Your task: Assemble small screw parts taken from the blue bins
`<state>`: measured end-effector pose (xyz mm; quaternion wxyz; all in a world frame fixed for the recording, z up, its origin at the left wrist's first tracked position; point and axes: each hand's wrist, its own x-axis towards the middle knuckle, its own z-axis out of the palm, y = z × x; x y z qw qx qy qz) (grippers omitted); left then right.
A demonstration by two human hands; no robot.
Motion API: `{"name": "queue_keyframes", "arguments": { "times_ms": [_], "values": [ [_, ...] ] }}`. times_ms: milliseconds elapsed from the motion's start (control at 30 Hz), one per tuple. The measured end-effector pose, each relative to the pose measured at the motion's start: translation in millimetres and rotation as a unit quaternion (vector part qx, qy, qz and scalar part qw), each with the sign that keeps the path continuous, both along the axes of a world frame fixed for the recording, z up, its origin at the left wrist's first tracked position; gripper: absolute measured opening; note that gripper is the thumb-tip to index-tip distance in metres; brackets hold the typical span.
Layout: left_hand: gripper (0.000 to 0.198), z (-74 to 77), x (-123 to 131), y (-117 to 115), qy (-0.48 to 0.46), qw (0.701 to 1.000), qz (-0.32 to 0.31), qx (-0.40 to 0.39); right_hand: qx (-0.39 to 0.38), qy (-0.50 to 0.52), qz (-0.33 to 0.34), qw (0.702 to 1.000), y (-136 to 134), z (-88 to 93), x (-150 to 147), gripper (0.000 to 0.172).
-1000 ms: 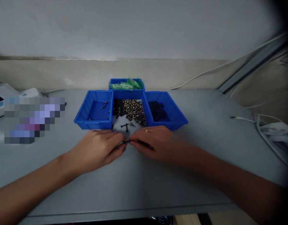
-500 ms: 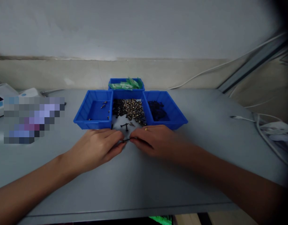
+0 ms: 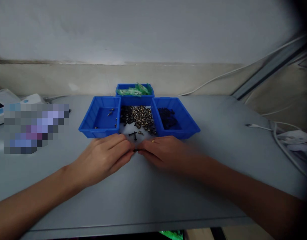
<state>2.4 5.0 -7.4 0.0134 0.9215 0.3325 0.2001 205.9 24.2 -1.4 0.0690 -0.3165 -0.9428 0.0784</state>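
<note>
My left hand (image 3: 110,155) and my right hand (image 3: 163,151) meet fingertip to fingertip over the desk, both closed in a pinch. Between them shows a small dark piece, a black screw (image 3: 135,150) as far as I can see, mostly covered by the fingers. Just beyond the fingertips lie a couple of loose black screws (image 3: 134,135) and a brass-coloured one (image 3: 140,133). Behind these spreads a mixed pile of black and brass-coloured screws (image 3: 140,115).
A blue bin (image 3: 99,133) at left holds several brass-coloured screws; another blue bin (image 3: 186,133) at right holds black ones. A rear blue bin (image 3: 134,99) has green plastic bags (image 3: 135,90). A white cable (image 3: 258,126) lies at right; a white device (image 3: 32,100) stands far left.
My fingertips have drawn closer together, so less of the dark screw shows between them. The bins and the loose screws stay as they were.
</note>
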Motion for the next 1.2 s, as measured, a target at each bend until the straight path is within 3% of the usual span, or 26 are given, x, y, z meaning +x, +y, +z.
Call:
{"name": "queue_keyframes", "arguments": {
  "times_ms": [167, 700, 967, 1200],
  "values": [
    [0.013, 2.2, 1.8, -1.9, -0.012, 0.999, -0.031, -0.016, 0.006, 0.003, 0.006, 1.0, 0.1, -3.6, 0.5, 0.013],
    [0.016, -0.8, 1.5, 0.2, -0.015, 0.998, -0.042, -0.047, 0.076, -0.014, 0.036, 0.996, 0.5, -6.5, 0.2, 0.015],
    [0.014, 0.6, 1.0, -1.2, -0.012, 0.998, -0.058, -0.015, 0.041, -0.002, 0.032, 0.999, -0.8, -2.3, 0.0, 0.024],
    [0.011, 4.4, 3.1, -3.3, -0.003, 0.998, -0.03, -0.047, 0.025, 0.042, 0.042, 0.998, -2.0, -1.3, 3.4, 0.021]
  ]
}}
